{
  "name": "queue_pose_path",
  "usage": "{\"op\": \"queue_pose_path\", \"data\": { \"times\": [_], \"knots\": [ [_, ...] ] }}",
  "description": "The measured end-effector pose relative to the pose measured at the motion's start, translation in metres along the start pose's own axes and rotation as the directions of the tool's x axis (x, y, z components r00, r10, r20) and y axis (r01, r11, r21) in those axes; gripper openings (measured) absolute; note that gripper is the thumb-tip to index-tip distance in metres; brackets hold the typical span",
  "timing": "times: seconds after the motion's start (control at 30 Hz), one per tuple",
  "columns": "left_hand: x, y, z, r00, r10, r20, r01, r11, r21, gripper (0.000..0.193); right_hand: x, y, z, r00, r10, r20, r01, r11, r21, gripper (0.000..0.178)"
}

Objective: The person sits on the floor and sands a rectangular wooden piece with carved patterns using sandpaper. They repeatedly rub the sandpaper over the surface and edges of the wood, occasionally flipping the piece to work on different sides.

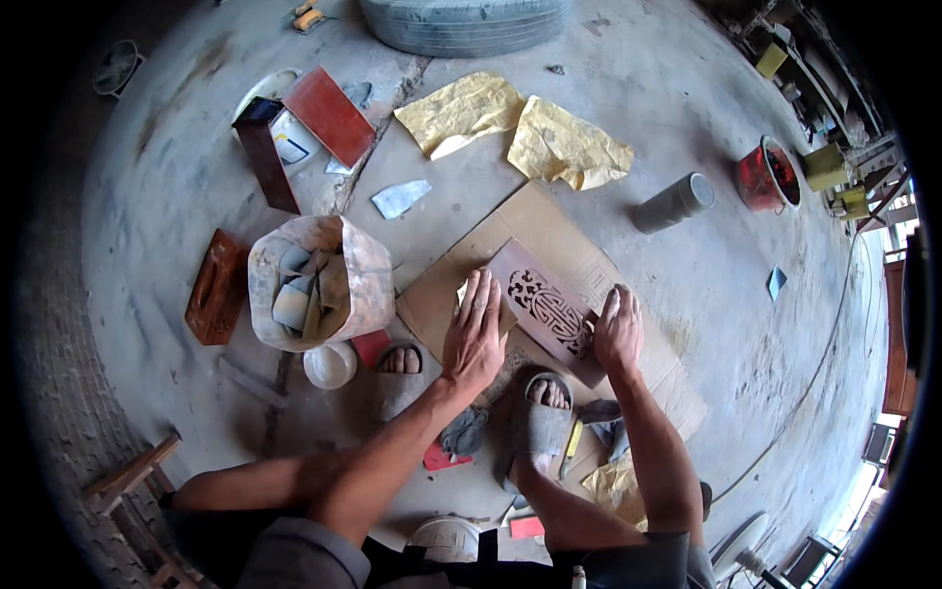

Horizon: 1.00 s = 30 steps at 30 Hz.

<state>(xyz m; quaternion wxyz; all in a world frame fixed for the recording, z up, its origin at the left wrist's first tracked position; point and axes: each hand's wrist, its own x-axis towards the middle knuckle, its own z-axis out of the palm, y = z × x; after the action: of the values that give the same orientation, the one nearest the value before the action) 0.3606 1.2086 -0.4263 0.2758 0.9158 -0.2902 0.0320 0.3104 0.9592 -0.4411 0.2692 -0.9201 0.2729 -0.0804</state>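
Note:
A brown wooden panel (pixel 525 275) with a cut-out round fretwork pattern lies tilted over a flat cardboard sheet (pixel 461 257) in front of me. My right hand (pixel 618 331) grips its lower right end, fingers closed along the edge. Beside the panel's left edge, my left hand (pixel 475 334) has its fingers straight and pressed together. A tan piece that looks like sandpaper (pixel 507 316) shows at both sides of these fingers, under the hand. The left palm and thumb are largely hidden.
Left of the cardboard stands a bucket (pixel 365 285) of sandpaper scraps, near a carved reddish wooden piece (pixel 216 287) and a white bowl (pixel 330 364). Beyond lie yellowish paper sheets (pixel 569 144), a grey cylinder (pixel 673 202), a red bucket (pixel 763 177) and a tire (pixel 466 27).

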Motion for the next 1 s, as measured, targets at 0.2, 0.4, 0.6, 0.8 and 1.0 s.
{"op": "queue_pose_path", "data": {
  "times": [0.2,0.4,0.6,0.8,1.0],
  "knots": [
    [-0.017,0.007,0.007,0.999,0.032,0.032,-0.032,0.999,0.000,0.083,0.002,0.004,0.004,0.998,-0.048,-0.049,0.049,0.999,0.013,0.041],
    [-0.030,0.026,0.010,0.997,0.065,0.031,-0.061,0.992,-0.115,0.078,-0.001,-0.001,0.004,0.999,-0.035,-0.030,0.035,0.999,0.012,0.042],
    [-0.009,0.000,-0.010,0.999,0.052,0.009,-0.051,0.994,-0.099,0.073,-0.001,0.002,0.003,0.999,-0.004,-0.032,0.005,1.000,0.024,0.043],
    [-0.044,0.054,0.022,0.957,0.286,0.053,-0.272,0.944,-0.189,0.058,0.002,0.011,0.008,0.999,-0.031,-0.017,0.031,0.999,0.021,0.044],
    [-0.015,0.017,0.004,0.998,0.058,0.004,-0.057,0.997,-0.045,0.073,-0.001,0.004,0.000,1.000,0.006,-0.004,-0.006,1.000,0.002,0.044]
  ]
}}
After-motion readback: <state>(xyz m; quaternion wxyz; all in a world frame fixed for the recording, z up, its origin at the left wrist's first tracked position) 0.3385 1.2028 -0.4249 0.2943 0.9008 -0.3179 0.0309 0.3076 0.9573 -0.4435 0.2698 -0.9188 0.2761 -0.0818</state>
